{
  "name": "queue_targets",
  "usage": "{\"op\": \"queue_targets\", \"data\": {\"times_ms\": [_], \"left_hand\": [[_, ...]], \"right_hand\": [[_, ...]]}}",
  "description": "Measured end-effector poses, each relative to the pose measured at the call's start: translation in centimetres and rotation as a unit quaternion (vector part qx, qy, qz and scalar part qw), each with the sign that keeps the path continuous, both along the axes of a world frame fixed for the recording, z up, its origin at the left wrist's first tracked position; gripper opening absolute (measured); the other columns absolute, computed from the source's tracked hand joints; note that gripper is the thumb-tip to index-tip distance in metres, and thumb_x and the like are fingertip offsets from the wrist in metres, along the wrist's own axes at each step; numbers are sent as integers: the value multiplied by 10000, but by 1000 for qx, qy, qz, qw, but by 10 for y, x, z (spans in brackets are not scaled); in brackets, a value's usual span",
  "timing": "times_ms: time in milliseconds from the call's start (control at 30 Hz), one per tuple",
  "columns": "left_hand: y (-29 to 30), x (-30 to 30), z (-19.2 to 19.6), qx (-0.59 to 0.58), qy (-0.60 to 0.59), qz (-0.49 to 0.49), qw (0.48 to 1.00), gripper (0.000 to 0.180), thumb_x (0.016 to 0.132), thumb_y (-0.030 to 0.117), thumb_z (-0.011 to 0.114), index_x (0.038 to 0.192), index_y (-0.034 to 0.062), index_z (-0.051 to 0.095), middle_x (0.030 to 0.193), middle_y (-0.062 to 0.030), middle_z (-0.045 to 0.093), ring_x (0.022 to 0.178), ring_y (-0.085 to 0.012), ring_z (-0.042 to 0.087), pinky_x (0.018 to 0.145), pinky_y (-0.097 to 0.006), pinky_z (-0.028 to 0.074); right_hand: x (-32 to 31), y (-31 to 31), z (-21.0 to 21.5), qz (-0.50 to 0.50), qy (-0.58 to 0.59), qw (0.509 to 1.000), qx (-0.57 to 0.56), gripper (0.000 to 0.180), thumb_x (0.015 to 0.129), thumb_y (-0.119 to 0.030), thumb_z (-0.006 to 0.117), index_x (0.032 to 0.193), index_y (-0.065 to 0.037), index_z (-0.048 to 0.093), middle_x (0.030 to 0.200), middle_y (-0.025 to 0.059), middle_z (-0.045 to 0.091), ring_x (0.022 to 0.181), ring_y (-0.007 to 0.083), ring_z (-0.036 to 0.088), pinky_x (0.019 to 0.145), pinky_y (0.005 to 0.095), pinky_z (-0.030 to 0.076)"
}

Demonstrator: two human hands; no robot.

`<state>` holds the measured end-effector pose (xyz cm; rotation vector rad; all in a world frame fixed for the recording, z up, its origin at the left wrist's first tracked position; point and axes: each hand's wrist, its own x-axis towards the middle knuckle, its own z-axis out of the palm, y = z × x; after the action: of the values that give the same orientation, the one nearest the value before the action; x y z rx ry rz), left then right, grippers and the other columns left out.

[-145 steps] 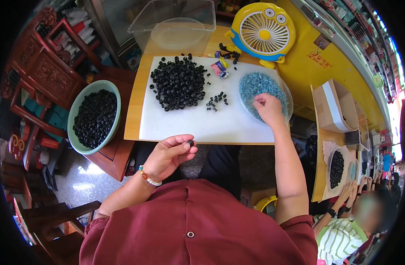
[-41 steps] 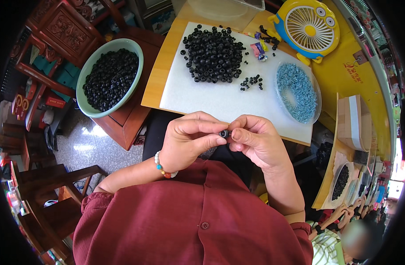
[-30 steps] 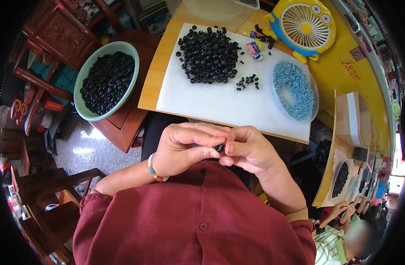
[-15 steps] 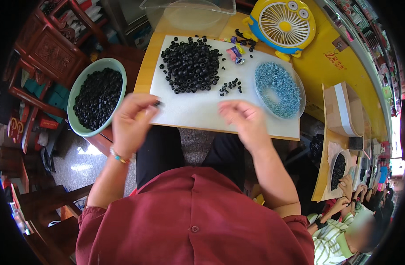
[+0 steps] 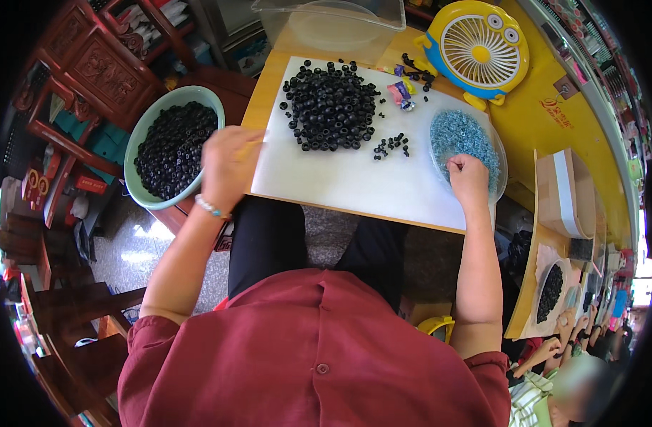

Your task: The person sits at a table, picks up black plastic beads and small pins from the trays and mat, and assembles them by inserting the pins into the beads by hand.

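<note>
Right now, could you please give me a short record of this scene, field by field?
Left hand: blurred, beside the green bowl of black beads, grip unclear
Right hand: fingers curled in the clear dish of blue beads
White board: pile of black beads, a few strays
Beyond the board: yellow fan, clear box

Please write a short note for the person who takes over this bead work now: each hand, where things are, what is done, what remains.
Left hand: blurred, at the rim of the green bowl of black pieces; grip unclear.
Right hand: fingers in the clear dish of small blue beads.
Pile of black rings lies on the white board.
Done: the bowl is well filled.
Left: a large pile on the board.
</note>
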<state>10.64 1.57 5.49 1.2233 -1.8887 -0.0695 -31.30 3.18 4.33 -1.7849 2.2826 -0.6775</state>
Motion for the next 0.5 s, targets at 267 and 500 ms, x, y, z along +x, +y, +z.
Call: {"op": "queue_targets", "data": {"times_ms": [267, 500], "left_hand": [[-11, -90, -11, 19, -108, -44, 993, 141, 673, 187, 723, 799, 129, 694, 836, 10, 553, 871, -211, 502, 804, -362, 386], [-3, -89, -4, -25, -66, -85, 994, 171, 710, 111, 715, 861, 80, 643, 886, 3, 614, 836, -184, 547, 749, -338, 419]], "right_hand": [[-6, 3, 6, -39, -44, 997, -47, 155, 731, -108, 650, 865, -29, 655, 767, 130, 660, 716, 247, 643, 682, 326, 489], [12, 25, 23, -23, -293, 934, -204, 133, 842, -48, 598, 957, -6, 650, 838, 54, 659, 713, 111, 583, 670, 232, 449]]}}
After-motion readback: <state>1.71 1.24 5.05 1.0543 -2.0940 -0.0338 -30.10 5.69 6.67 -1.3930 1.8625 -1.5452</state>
